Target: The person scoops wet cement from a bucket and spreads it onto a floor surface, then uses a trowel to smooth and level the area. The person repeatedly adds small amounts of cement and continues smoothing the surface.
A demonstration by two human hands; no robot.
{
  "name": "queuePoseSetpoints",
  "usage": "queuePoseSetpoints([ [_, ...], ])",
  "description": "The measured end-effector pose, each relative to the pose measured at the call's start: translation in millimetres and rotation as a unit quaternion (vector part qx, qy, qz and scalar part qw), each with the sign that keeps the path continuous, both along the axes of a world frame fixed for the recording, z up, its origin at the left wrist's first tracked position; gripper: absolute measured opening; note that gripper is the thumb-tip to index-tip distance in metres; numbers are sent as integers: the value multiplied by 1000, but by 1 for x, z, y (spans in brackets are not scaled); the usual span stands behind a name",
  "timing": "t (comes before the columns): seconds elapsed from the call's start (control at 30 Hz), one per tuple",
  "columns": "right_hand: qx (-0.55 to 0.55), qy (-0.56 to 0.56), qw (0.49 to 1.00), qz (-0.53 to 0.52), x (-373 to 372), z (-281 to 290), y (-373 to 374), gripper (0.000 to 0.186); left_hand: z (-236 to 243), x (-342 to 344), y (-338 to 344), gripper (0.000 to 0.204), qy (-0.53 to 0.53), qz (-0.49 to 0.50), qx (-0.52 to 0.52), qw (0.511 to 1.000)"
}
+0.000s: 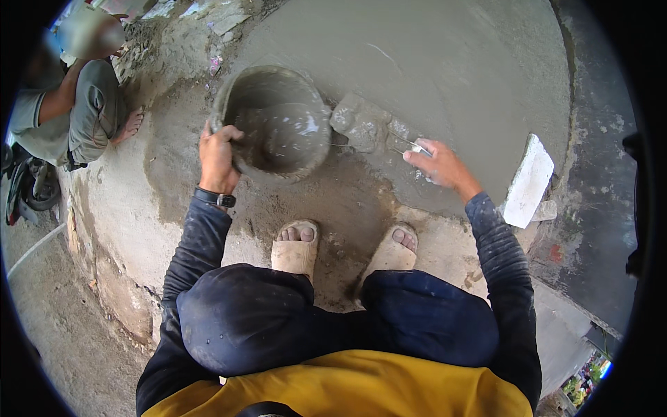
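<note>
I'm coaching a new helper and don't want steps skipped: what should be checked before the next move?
1. Left hand on bucket rim: ok, gripping it.
2. Right hand on hand tool: ok, held.
3. Tool's working end in view: not ok, too unclear against the mortar lump.
4. Sandals off the smooth grey layer: ok.
5. Co-worker out of the way: ok, off to the left.
6. Bucket's weight: cannot tell.

Left forearm (192, 247) and right forearm (497, 240) extend forward, wide apart, outside the bent knees (240, 316). The left hand (219, 161) clasps, thumb directed inward; the right hand (440, 167), angled inward, has its fingers (417, 160) curled in a grip. Feet (299, 234) rest apart.
</note>
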State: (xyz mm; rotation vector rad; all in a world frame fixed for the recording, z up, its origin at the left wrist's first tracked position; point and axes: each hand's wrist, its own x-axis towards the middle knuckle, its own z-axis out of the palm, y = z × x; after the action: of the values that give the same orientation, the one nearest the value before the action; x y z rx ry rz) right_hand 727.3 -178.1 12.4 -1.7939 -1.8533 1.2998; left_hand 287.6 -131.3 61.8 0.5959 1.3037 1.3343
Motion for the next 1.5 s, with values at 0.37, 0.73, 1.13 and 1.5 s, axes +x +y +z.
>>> queuePoseSetpoints([
  [0.37,110,-274,955,-20,14,-67,-52,51,-31,-131,-28,10,19,108,-18,994],
  [0.73,55,-235,970,5,-11,-96,-53,55,-53,-175,-80,13,-48,136,-57,988],
  [1.13,75,-293,953,-18,32,-87,-88,45,-59,-192,-82,15,5,141,-75,987],
  [1.5,136,-201,969,38,-32,-100,-103,43,-64,-204,-82,20,7,134,-73,988],
])
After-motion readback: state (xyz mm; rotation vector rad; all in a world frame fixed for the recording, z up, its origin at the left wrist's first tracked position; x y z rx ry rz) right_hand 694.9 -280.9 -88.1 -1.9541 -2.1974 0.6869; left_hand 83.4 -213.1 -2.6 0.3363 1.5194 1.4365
